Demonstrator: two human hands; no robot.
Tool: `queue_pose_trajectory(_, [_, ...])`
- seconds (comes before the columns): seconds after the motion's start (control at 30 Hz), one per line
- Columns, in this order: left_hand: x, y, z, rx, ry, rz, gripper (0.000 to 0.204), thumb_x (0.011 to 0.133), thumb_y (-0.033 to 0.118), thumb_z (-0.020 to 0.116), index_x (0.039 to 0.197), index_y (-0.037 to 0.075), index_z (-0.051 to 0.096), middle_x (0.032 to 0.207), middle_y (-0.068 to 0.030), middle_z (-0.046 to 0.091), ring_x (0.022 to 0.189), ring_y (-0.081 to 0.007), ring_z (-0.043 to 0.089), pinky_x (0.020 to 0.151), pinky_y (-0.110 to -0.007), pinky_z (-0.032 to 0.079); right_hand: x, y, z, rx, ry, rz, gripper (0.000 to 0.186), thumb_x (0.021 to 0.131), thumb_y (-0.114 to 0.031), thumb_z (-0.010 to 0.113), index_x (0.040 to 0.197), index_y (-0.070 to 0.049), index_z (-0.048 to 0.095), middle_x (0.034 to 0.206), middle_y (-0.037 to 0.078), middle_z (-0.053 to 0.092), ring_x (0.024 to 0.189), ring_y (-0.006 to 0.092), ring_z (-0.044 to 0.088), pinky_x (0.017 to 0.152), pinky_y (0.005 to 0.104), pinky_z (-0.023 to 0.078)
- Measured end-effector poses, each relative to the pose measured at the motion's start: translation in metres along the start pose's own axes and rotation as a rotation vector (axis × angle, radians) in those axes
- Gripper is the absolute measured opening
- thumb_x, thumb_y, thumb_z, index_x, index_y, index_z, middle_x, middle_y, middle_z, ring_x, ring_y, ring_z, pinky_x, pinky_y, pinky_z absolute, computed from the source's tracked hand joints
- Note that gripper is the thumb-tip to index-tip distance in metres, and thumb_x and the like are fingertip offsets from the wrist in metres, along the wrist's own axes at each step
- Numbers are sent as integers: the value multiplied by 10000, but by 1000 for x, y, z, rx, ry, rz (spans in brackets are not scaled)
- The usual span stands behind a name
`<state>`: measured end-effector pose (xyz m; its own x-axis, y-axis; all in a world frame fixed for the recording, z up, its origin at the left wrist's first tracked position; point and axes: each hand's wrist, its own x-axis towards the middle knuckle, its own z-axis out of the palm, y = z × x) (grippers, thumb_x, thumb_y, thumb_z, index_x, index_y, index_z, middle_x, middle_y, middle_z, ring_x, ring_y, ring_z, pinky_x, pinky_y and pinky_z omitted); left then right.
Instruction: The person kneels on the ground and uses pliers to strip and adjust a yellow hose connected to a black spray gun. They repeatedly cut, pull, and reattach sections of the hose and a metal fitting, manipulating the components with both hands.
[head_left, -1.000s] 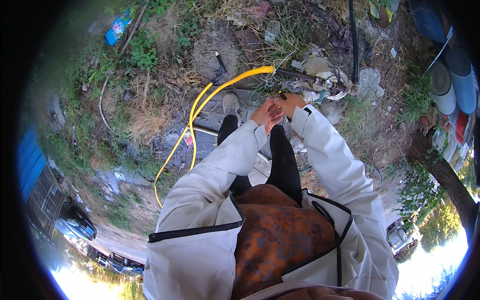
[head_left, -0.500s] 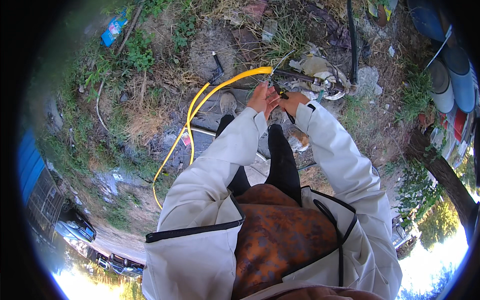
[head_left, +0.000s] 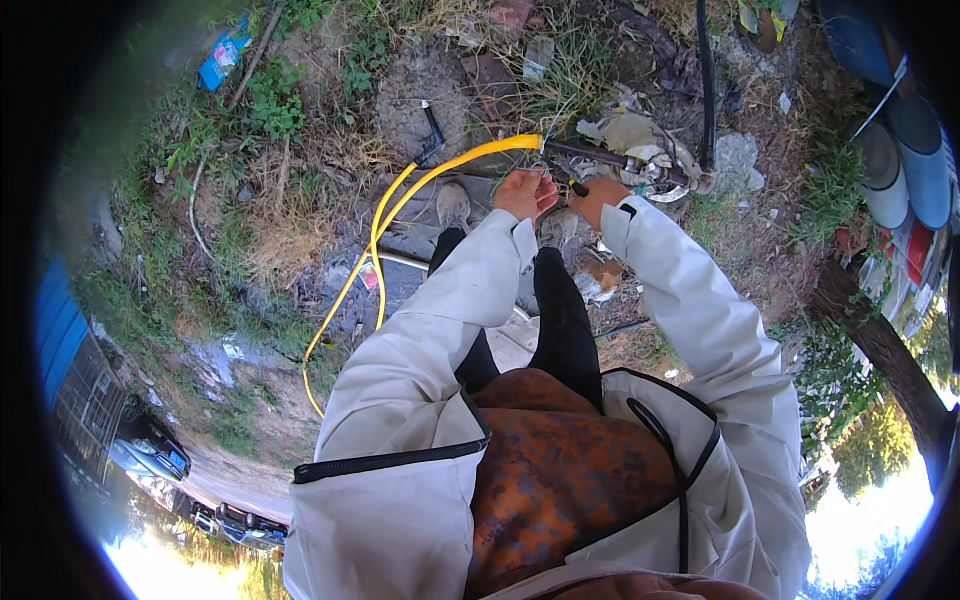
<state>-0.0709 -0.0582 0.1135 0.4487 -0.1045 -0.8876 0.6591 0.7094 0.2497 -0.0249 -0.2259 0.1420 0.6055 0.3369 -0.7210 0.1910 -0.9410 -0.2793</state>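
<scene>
A yellow hose [head_left: 470, 156] ends at a dark pipe [head_left: 590, 153], with a thin wire-like strand [head_left: 543, 150] at the joint. Just below that joint, my left hand [head_left: 522, 194] has its fingers curled together, palm turned partly up. Whatever it pinches is too small to make out. My right hand [head_left: 601, 200], a short gap to the right, is closed around a small hand tool with a dark and yellow handle [head_left: 578, 188]. The working end of the tool is hidden or too small to tell.
Left of the hose lies a black, pistol-shaped fitting [head_left: 432, 135]. The pipe runs into a metal fitting [head_left: 665, 180] beside pale cloth [head_left: 640, 135], where a black pipe [head_left: 707, 90] stands. A tree trunk [head_left: 880, 340] and blue-grey boots [head_left: 925, 160] are at the right.
My right hand has drawn away to the right with the tool, opening a gap between my hands. My left hand has stayed near the hose end, its fingers curling in more.
</scene>
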Motion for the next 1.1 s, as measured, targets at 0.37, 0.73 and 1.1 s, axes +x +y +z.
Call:
queue_pose_trajectory(0.37, [10, 9, -5, 584, 28, 212, 235, 913, 251, 664, 936, 45, 553, 809, -57, 638, 722, -148, 637, 609, -320, 548, -35, -17, -1, 1603, -466, 390, 273, 941, -231, 579, 1083, -2, 627, 699, 52, 588, 506, 175, 572, 446, 332, 490])
queue_pose_trajectory(0.73, [-8, 34, -15, 884, -94, 265, 336, 915, 281, 669, 1105, 31, 548, 903, -45, 615, 739, -121, 581, 677, -270, 481, -36, -44, 78, 2525, -682, -136, 387, 981, -398, 504, 1203, -85, 549, 791, 36, 540, 636, 181, 503, 547, 335, 405])
queue_pose_trajectory(1.1, [-17, 29, -6, 189, -575, -521, 432, 913, 434, 624, 1066, 30, 602, 993, -114, 641, 1084, -255, 605, 957, -350, 491, -31, -74, 94, 2783, -623, -384, 369, 976, -457, 498, 1088, -107, 528, 719, 21, 475, 538, 176, 455, 471, 329, 368])
